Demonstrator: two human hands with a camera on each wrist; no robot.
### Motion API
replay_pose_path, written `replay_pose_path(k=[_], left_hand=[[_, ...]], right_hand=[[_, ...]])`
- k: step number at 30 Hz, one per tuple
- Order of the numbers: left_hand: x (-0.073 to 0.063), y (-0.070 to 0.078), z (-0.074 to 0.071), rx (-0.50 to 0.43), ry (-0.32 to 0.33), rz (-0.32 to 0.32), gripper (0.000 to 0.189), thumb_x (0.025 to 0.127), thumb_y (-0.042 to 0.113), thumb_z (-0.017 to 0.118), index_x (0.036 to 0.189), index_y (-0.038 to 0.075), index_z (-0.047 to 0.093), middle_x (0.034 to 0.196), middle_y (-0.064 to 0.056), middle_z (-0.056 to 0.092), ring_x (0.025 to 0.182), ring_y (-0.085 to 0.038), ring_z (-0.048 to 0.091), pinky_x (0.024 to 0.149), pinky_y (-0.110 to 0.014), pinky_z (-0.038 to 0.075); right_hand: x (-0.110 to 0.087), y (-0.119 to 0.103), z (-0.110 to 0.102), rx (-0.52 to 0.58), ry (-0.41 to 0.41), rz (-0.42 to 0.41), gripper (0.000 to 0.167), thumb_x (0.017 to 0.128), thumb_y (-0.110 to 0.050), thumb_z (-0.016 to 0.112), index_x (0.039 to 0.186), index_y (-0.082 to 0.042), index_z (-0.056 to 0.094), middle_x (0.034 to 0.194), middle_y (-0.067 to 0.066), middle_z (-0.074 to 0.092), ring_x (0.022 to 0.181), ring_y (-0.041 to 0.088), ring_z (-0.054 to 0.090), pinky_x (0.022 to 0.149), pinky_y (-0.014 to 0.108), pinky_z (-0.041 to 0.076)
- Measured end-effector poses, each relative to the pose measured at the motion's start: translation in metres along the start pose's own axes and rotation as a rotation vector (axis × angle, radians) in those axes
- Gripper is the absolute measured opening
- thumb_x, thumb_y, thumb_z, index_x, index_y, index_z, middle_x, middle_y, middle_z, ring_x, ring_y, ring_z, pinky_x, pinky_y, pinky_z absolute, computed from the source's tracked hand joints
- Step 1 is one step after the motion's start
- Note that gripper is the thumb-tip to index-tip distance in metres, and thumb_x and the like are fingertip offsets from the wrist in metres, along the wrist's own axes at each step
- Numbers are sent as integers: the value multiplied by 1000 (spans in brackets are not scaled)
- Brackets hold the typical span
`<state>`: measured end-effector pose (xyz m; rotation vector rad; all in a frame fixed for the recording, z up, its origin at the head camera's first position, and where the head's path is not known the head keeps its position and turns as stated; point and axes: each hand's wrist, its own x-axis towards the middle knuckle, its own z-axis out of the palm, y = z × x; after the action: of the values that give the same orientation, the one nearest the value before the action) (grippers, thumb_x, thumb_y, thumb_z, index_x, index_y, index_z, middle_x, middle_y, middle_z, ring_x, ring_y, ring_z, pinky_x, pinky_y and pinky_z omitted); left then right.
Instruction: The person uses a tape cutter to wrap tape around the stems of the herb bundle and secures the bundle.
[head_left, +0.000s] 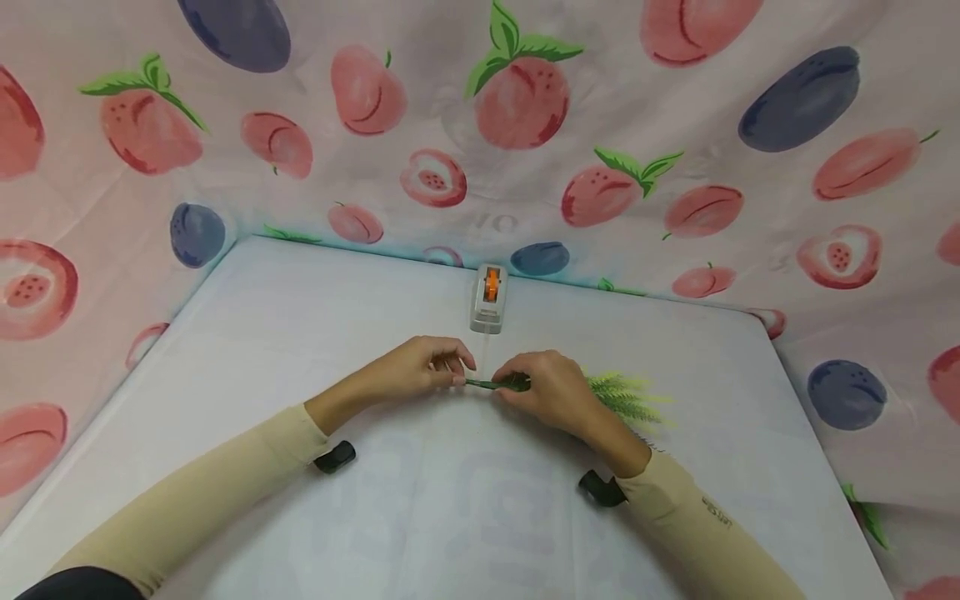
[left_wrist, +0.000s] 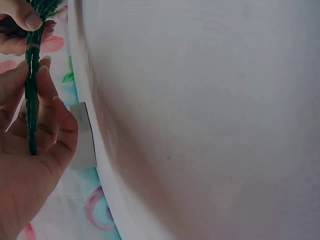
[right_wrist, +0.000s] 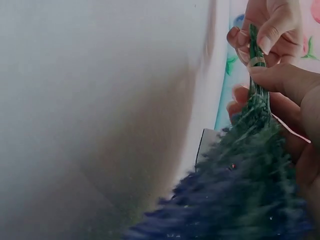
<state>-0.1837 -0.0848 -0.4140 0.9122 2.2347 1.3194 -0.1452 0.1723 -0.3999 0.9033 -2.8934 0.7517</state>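
Note:
A bunch of artificial greenery (head_left: 624,398) with thin dark-green stems and feathery tips is held level above the table between both hands. My left hand (head_left: 420,367) pinches the stem ends between thumb and fingers. Nearer the leafy part, my right hand (head_left: 553,390) grips the stems, with the tips fanning out beyond it to the right. A pale band (right_wrist: 257,61) circles the stems between the two hands. Behind them, a grey tape dispenser (head_left: 489,302) with an orange roll stands at the table's back. From its front a faint clear strip (head_left: 486,352) runs toward the stems.
The white table (head_left: 450,517) backs onto a fruit-printed curtain (head_left: 420,100), which also hangs at both sides. Black wrist devices (head_left: 335,457) are worn under both forearms, close to the table.

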Motion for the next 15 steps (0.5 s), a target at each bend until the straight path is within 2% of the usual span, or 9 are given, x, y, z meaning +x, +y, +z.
replay_pose_path(k=[4,9,15], left_hand=[[-2,-1,2,-20,10,-20,17,97,2,65,112,5,70,96,-9,75,84,-19,65,72,-26,50],[-3,-1,3,-33,1,-44,17,99,4,63,106,13,75,95,-10,73,80,-20,61,68,-25,50],[-4,-3,1,37,-5,3,22,95,4,69,112,15,77,109,1,74,94,-15,61,79,-28,49]], right_hand=[[1,1,-1,8,-37,35,13,87,-19,81,101,-20,81,94,-8,77,82,3,69,69,29,54],[2,3,-2,26,-64,53,18,90,-19,78,107,-15,78,91,-7,77,80,4,70,68,29,54],[1,4,-4,33,-98,76,17,94,-22,75,110,-16,76,89,-9,76,77,3,68,65,28,53]])
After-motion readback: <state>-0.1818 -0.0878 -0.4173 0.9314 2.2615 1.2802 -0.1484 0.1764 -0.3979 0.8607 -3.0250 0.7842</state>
